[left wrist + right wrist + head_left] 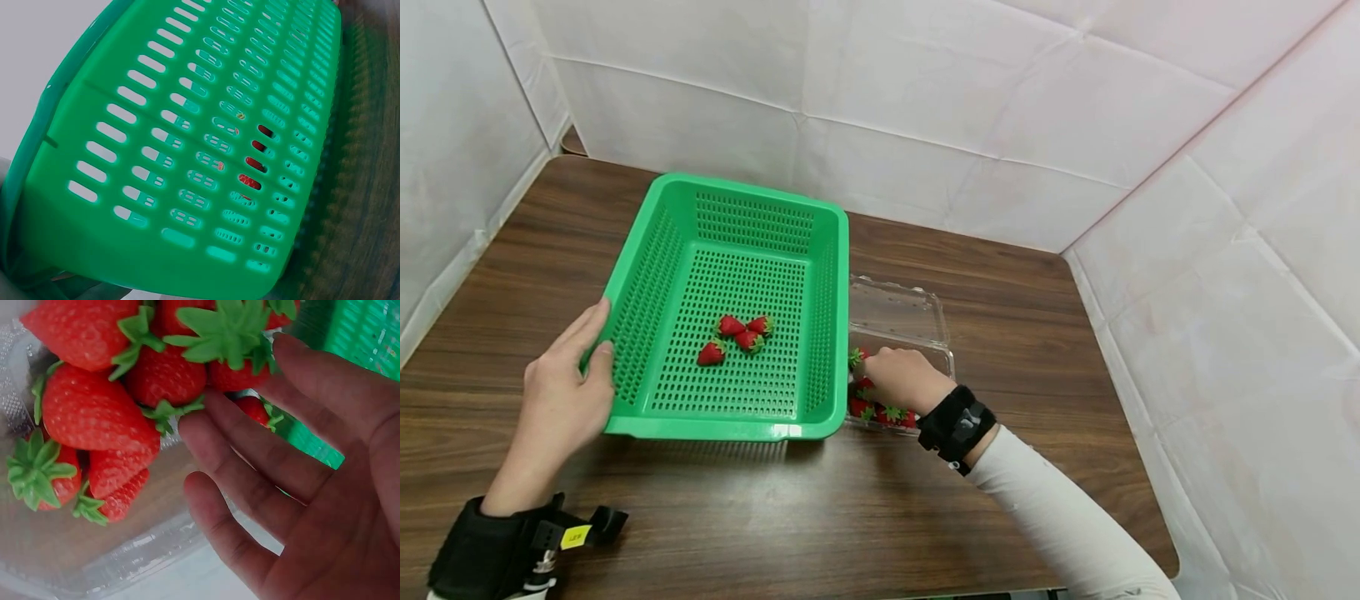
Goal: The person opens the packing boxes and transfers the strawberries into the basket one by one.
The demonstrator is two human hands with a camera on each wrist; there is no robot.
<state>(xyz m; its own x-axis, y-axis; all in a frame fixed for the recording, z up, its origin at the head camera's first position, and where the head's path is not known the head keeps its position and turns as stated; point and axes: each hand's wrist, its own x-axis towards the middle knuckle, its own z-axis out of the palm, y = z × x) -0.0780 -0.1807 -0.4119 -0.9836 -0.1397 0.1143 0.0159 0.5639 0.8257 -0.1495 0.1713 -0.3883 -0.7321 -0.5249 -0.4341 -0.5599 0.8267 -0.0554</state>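
At the left side of the green plastic basket (720, 431), my left hand (567, 379) grips the rim. Several strawberries (711, 353) lie on its perforated floor; bits of red show through the slots of the basket wall (144, 250) in the left wrist view. My right hand (904, 379) reaches down into a clear plastic box (942, 360) to the basket's right. In the right wrist view, its fingers (250, 487) are extended and spread, fingertips right at a leafy strawberry (234, 376) in a heap of several others. The basket's rim hides part of the box.
The clear lid (898, 308) of the box is folded back on the far side. Everything stands on a dark wood-grain table (1022, 333). White sheeted walls (925, 108) enclose its back and sides.
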